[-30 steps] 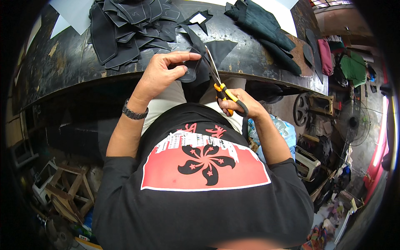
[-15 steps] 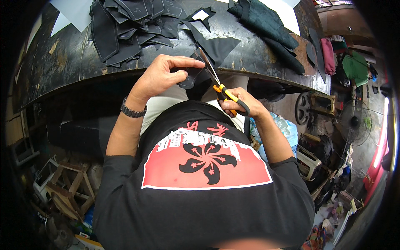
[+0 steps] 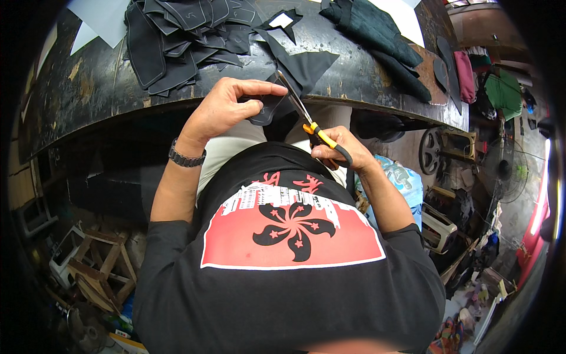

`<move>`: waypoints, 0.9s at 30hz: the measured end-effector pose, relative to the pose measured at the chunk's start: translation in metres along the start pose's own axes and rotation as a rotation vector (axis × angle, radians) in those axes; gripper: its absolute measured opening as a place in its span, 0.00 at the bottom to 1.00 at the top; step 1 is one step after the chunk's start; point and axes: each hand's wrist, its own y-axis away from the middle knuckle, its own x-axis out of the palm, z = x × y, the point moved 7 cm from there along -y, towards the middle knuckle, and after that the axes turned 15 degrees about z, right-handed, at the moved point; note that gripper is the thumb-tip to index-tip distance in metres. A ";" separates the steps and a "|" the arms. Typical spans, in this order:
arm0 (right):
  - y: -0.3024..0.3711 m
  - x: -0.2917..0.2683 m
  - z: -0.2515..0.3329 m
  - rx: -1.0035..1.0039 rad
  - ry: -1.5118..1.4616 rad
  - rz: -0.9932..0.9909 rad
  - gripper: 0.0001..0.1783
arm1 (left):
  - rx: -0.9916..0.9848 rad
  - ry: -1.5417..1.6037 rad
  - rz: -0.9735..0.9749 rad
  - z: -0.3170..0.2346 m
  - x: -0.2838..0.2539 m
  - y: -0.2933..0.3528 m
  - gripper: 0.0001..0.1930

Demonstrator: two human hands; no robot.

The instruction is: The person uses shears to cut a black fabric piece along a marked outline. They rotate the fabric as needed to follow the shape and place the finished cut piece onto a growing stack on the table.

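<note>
My left hand (image 3: pixel 227 104) pinches a dark piece of material (image 3: pixel 267 112) with a pale marked line, just off the table's near edge. My right hand (image 3: pixel 342 147) grips a pair of scissors (image 3: pixel 300 106) with yellow and black handles. Their blades lie nearly together and point up and left, beside the left fingertips and across the dark piece. Beyond the blades, a black pointed scrap (image 3: pixel 309 68) rests on the table near its edge.
The worn black table (image 3: pixel 100 82) bears a pile of black cut pieces (image 3: pixel 177 41) with pale outlines at left. Folded dark material (image 3: pixel 377 41) lies at right, near white sheets. A wooden stool (image 3: pixel 103 268) and a fan (image 3: pixel 504 171) stand on the floor.
The scissors' blades have come closer together, and their handles have drawn together in my right hand. My left hand has shifted very slightly left, still pinching the dark piece.
</note>
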 end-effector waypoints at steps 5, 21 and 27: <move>-0.004 0.000 0.003 -0.025 -0.024 -0.011 0.18 | 0.011 0.031 0.024 0.000 0.002 0.000 0.21; 0.004 -0.042 0.039 -0.336 -0.189 -0.375 0.16 | 0.186 0.329 -0.185 -0.015 -0.042 -0.006 0.25; -0.004 -0.100 0.103 -0.828 -0.053 -0.612 0.16 | 0.269 0.744 -0.307 0.006 -0.069 -0.058 0.30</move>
